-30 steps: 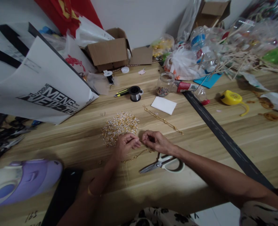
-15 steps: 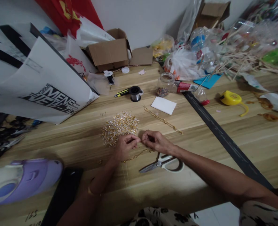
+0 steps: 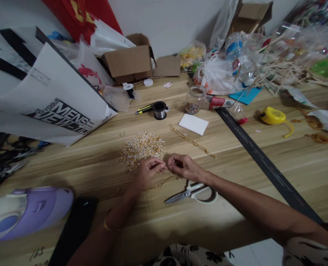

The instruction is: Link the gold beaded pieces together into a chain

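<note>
My left hand and my right hand meet fingertip to fingertip over the wooden table, both in a pinch. What lies between the fingers is too small to make out. Just behind my left hand is a heap of small gold and silver jewelry pieces. A gold chain rests on the table below the hands, partly hidden by them. Scissors with white handles lie by my right wrist. Another gold chain stretches across the table beyond my right hand. A fine thread hangs beneath my left hand.
Farther back stand a wire spool, a box cutter, a jar of beads and a white card. To the right are a black strip and a yellow tape measure. A white bag and purple bottle stand left.
</note>
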`<action>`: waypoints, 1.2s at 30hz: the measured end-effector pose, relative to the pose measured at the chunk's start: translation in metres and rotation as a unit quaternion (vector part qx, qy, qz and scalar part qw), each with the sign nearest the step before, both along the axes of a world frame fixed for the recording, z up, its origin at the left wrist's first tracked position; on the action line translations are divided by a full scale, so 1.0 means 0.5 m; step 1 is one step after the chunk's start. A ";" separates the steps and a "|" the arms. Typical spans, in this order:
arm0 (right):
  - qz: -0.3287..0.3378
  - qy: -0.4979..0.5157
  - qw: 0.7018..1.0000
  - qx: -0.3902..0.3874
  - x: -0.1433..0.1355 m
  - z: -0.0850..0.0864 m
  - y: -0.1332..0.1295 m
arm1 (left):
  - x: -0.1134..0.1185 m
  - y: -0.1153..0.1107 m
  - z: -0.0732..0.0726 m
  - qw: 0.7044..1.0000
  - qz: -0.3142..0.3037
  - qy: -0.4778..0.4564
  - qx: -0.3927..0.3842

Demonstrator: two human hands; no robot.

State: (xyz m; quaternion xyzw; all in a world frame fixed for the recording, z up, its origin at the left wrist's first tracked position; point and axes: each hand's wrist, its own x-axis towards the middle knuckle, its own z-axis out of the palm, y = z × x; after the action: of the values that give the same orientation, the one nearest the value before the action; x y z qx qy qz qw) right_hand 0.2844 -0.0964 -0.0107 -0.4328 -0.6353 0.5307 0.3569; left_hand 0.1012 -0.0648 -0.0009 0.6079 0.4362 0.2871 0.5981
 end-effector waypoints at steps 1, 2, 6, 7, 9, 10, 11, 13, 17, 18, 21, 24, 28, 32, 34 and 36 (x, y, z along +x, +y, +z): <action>0.001 0.000 1.000 -0.001 0.000 0.000 0.000 | 0.000 0.000 0.000 1.000 -0.002 -0.001 -0.001; 0.001 0.000 1.000 -0.003 0.000 0.000 0.000 | 0.000 0.001 0.000 1.000 -0.005 -0.002 -0.003; 0.001 0.003 1.000 -0.006 -0.001 0.001 0.000 | 0.000 0.002 0.003 1.000 -0.009 -0.015 -0.014; 0.001 0.002 1.000 -0.005 -0.001 0.001 0.000 | 0.000 0.002 0.004 1.000 -0.008 -0.019 -0.016; 0.002 -0.002 1.000 -0.002 -0.001 0.002 0.000 | 0.000 0.003 0.005 1.000 -0.005 -0.024 -0.020; 0.002 -0.006 1.000 -0.001 0.000 0.002 0.000 | 0.000 0.003 0.006 0.999 -0.004 -0.025 -0.019; 0.001 -0.009 1.000 0.000 0.000 0.002 0.000 | 0.000 0.004 0.007 1.000 -0.002 -0.024 -0.018; 0.002 -0.010 1.000 -0.001 0.001 0.002 0.000 | 0.000 0.004 0.008 1.000 0.003 -0.018 -0.015; 0.002 -0.011 1.000 0.002 0.001 -0.001 -0.001 | -0.001 0.004 0.011 1.000 0.009 -0.003 -0.007; 0.001 -0.011 1.000 0.004 0.001 -0.001 -0.001 | -0.001 0.004 0.012 1.000 0.009 -0.001 -0.005; 0.002 -0.007 1.000 0.004 0.001 0.000 -0.001 | -0.002 0.002 0.010 1.000 0.007 -0.005 -0.002; 0.003 -0.005 1.000 0.001 0.000 0.003 0.000 | -0.002 -0.001 0.007 1.000 0.014 -0.018 -0.002; -0.005 -0.002 1.000 -0.008 -0.002 0.005 0.000 | -0.009 0.002 0.013 0.998 0.046 -0.014 0.034; -0.009 0.010 1.000 -0.023 -0.003 0.002 -0.001 | -0.042 0.026 0.037 0.985 0.119 0.039 0.119; -0.008 0.016 1.000 -0.025 -0.003 0.001 -0.002 | -0.071 0.045 0.053 0.961 0.166 0.120 0.187; -0.006 0.018 0.999 -0.026 -0.004 0.000 -0.002 | -0.105 0.062 0.068 0.910 0.214 0.223 0.276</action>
State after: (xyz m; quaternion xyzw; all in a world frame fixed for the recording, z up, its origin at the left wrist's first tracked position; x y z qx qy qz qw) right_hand 0.2826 -0.0975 -0.0107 -0.4362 -0.6119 0.5528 0.3602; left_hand 0.0487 -0.0337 0.0329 0.6889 0.5813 0.3745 0.2174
